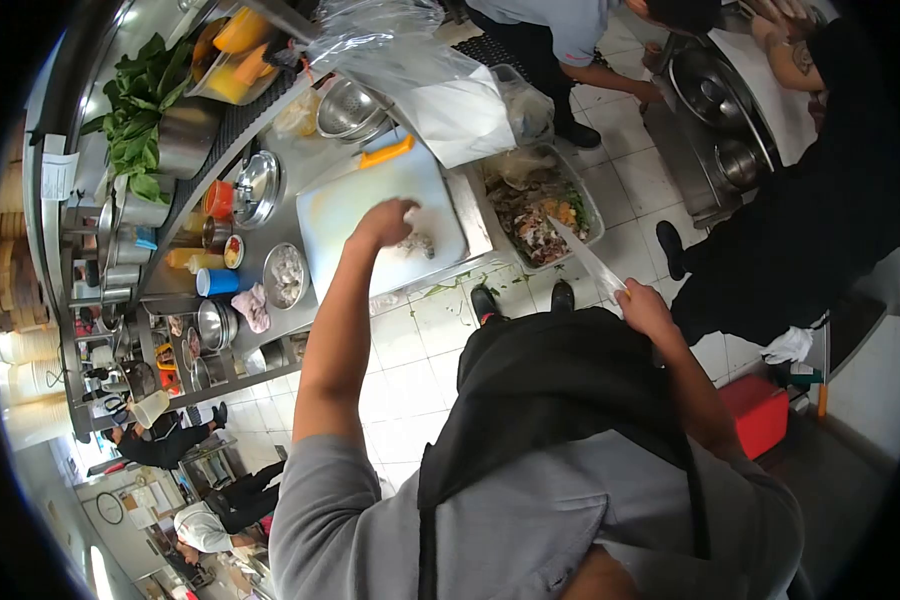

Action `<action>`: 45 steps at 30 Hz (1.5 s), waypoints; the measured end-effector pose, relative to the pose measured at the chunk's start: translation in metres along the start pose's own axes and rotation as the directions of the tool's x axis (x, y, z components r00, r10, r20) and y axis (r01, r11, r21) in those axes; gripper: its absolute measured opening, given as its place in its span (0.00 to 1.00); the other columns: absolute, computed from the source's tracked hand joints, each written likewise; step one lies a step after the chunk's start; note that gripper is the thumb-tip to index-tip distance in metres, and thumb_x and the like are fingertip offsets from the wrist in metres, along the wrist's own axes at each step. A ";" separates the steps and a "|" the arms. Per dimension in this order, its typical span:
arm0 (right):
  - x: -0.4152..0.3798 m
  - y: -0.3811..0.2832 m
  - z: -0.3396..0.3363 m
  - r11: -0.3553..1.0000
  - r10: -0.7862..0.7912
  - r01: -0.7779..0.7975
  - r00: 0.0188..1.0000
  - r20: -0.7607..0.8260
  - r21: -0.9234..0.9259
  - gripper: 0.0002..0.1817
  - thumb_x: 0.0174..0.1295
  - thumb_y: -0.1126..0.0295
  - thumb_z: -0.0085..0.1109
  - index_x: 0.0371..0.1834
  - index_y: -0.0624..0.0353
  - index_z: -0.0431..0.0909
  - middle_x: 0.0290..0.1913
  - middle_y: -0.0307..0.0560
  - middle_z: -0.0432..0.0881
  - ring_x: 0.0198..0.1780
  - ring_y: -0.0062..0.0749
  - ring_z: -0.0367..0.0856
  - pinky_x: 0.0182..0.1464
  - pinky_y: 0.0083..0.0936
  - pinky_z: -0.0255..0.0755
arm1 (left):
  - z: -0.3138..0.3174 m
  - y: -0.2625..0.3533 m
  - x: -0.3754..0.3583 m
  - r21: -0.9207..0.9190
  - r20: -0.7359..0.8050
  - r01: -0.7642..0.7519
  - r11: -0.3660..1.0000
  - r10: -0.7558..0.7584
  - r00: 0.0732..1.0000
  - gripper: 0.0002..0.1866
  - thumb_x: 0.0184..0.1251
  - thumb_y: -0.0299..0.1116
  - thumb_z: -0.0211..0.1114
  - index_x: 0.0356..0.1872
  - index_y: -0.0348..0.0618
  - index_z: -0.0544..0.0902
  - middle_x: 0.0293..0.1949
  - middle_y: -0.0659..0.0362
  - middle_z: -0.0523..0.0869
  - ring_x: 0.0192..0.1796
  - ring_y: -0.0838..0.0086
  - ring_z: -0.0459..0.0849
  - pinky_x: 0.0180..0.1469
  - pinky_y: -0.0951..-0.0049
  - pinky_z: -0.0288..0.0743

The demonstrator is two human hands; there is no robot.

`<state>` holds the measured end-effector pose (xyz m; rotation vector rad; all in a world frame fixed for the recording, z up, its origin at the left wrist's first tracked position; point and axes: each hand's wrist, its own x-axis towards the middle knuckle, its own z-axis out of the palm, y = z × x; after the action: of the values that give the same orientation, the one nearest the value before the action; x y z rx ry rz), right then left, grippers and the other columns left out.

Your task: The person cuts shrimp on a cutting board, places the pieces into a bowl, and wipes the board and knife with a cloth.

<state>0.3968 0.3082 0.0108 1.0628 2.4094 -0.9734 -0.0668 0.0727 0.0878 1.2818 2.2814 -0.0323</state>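
My left hand (385, 222) is over the light cutting board (340, 220), its fingers bent and smeared by motion, beside a small pile of pale, greyish food pieces (418, 244). What it holds, if anything, is hidden. My right hand (645, 306) is closed around the handle of a large knife (592, 265), held off to the right with its blade pointing toward a bin of food scraps (540, 205). Near the board's far edge lies a yellow-orange handled tool (386, 152). A metal bowl of pale pieces (286, 276) stands left of the board.
Colanders (348, 110), a blue cup (217, 282) and a pink cloth (252, 307) are on the counter. Plastic sheeting (400, 50) hangs beyond the board. Co-workers stand ahead and at the right (800, 240), near a metal sink (710, 85). A red box (753, 415) is at lower right.
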 end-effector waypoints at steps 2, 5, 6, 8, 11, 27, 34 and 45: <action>0.000 0.001 -0.002 1.000 0.005 -0.005 1.000 0.030 -0.003 0.20 0.73 0.56 0.53 0.50 0.66 0.78 0.42 0.69 0.86 0.49 0.67 0.84 0.54 0.55 0.75 | 0.033 -0.021 -0.027 -0.013 -0.029 0.070 0.997 -0.071 0.997 0.27 0.58 0.35 0.68 0.63 0.48 0.82 0.59 0.43 0.83 0.62 0.48 0.81 0.67 0.57 0.74; 0.004 0.000 -0.002 0.998 -0.039 0.040 0.999 0.016 -0.039 0.20 0.73 0.56 0.53 0.49 0.66 0.77 0.42 0.69 0.86 0.48 0.67 0.84 0.53 0.56 0.75 | 0.076 -0.014 -0.047 -0.047 -0.349 0.132 0.990 -0.140 0.927 0.22 0.57 0.36 0.73 0.54 0.45 0.84 0.53 0.46 0.84 0.57 0.51 0.80 0.63 0.57 0.76; 0.006 -0.001 -0.002 0.997 -0.057 0.057 0.998 0.019 -0.043 0.20 0.73 0.56 0.53 0.49 0.66 0.77 0.41 0.69 0.85 0.48 0.67 0.83 0.53 0.56 0.75 | 0.084 -0.010 -0.050 -0.113 -0.425 0.101 0.988 -0.140 0.894 0.20 0.56 0.33 0.73 0.51 0.44 0.84 0.51 0.48 0.84 0.55 0.51 0.80 0.61 0.57 0.76; 0.009 -0.005 -0.006 0.994 -0.095 0.096 0.995 0.027 -0.056 0.19 0.73 0.57 0.53 0.49 0.65 0.77 0.41 0.69 0.85 0.48 0.68 0.83 0.53 0.57 0.75 | 0.097 -0.003 -0.053 -0.245 -0.582 -0.004 0.969 -0.144 0.800 0.16 0.52 0.25 0.73 0.43 0.42 0.81 0.45 0.53 0.86 0.53 0.52 0.80 0.58 0.57 0.76; 0.015 -0.018 -0.017 0.993 -0.100 0.102 0.994 0.043 -0.052 0.19 0.73 0.57 0.53 0.48 0.65 0.77 0.40 0.70 0.85 0.47 0.69 0.83 0.52 0.57 0.74 | 0.087 0.029 -0.064 -0.281 -0.801 -0.128 0.951 -0.159 0.577 0.17 0.49 0.19 0.74 0.39 0.42 0.77 0.45 0.54 0.87 0.52 0.54 0.80 0.55 0.58 0.76; 0.029 -0.033 -0.018 0.973 -0.226 0.224 0.974 -0.024 -0.046 0.18 0.72 0.57 0.55 0.47 0.64 0.76 0.37 0.69 0.84 0.44 0.70 0.82 0.48 0.58 0.74 | 0.082 0.019 -0.056 -0.525 -0.602 0.129 0.841 -0.474 0.643 0.17 0.61 0.35 0.74 0.46 0.40 0.80 0.42 0.50 0.87 0.43 0.59 0.84 0.49 0.61 0.79; 0.016 -0.034 -0.022 0.983 -0.183 0.183 0.983 -0.026 -0.012 0.18 0.72 0.57 0.55 0.46 0.64 0.76 0.37 0.69 0.84 0.44 0.70 0.83 0.48 0.58 0.74 | 0.074 -0.005 -0.038 -0.131 -0.555 0.335 0.933 -0.349 0.755 0.22 0.61 0.38 0.68 0.58 0.48 0.84 0.58 0.51 0.84 0.62 0.54 0.77 0.63 0.54 0.75; 0.017 -0.012 -0.006 0.982 -0.189 0.190 0.980 -0.057 0.015 0.18 0.72 0.56 0.56 0.45 0.63 0.76 0.35 0.68 0.84 0.42 0.70 0.83 0.46 0.58 0.74 | 0.070 0.010 -0.033 0.185 -0.392 0.107 0.977 -0.027 0.920 0.10 0.65 0.35 0.62 0.43 0.46 0.87 0.53 0.53 0.83 0.57 0.55 0.78 0.61 0.56 0.75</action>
<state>0.3762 0.3157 0.0113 0.8895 2.5887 -1.0446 -0.0149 0.0335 0.0441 1.4135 2.7202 -0.0398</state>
